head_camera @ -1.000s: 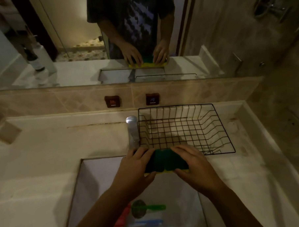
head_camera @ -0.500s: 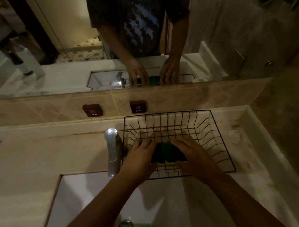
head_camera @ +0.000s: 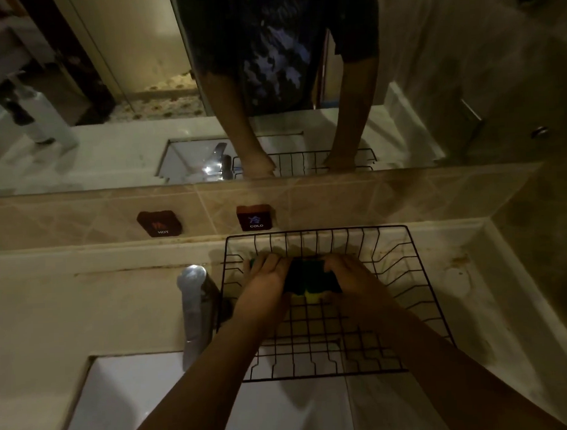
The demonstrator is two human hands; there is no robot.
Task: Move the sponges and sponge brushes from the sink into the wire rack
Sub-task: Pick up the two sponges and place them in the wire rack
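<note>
Hands, left (head_camera: pixel 264 285) and right (head_camera: pixel 350 277), clamp sponges (head_camera: pixel 306 279) inside wire rack (head_camera: pixel 422 293).

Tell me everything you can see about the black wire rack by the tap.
The wire rack is a black, thin-wire basket with a grid floor and outward-sloping slatted sides. It sits flat on the pale stone counter, right of the chrome tap, its near edge overhanging the white sink. Inside, toward the back, the left hand and right hand hold green-and-yellow sponges.
</note>
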